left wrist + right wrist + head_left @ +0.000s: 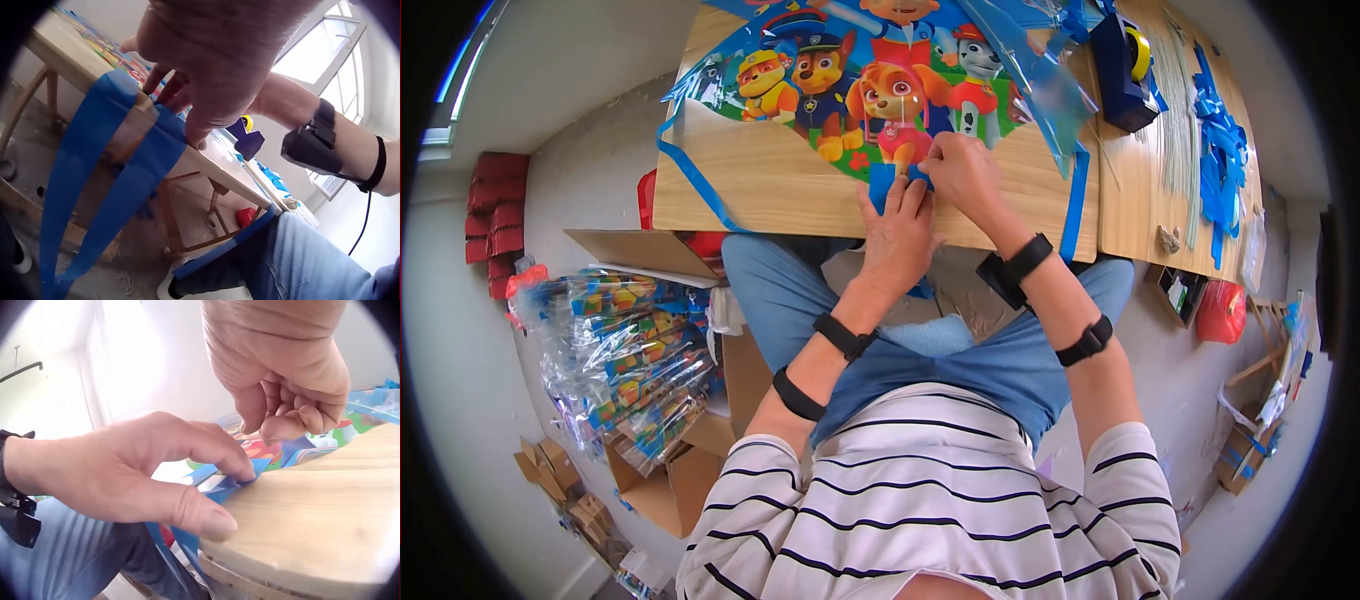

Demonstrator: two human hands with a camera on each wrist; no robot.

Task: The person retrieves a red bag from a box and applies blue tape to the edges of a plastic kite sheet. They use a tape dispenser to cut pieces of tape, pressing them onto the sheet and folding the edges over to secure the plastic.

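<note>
A plastic sheet printed with cartoon dogs (825, 85) lies on the wooden table (785, 185), its lower tip toward the front edge. Blue ribbon (150, 162) is at that tip and hangs in two strips over the edge. With extended fingers, my left hand (897, 240) presses the ribbon against the tabletop at the edge. Just above it in the right wrist view is my right hand (281, 369), fingers curled in and thumb tip close to the index finger. Nothing shows between those fingertips.
A dark blue tape dispenser (1122, 85) stands at back right. Beside it lie thin pale rods (1178, 130) and a heap of blue ribbon (1222, 140). Packed printed sheets (625, 340) and an open cardboard box (655, 485) are at floor left. Blue strips trail from the sheet's sides.
</note>
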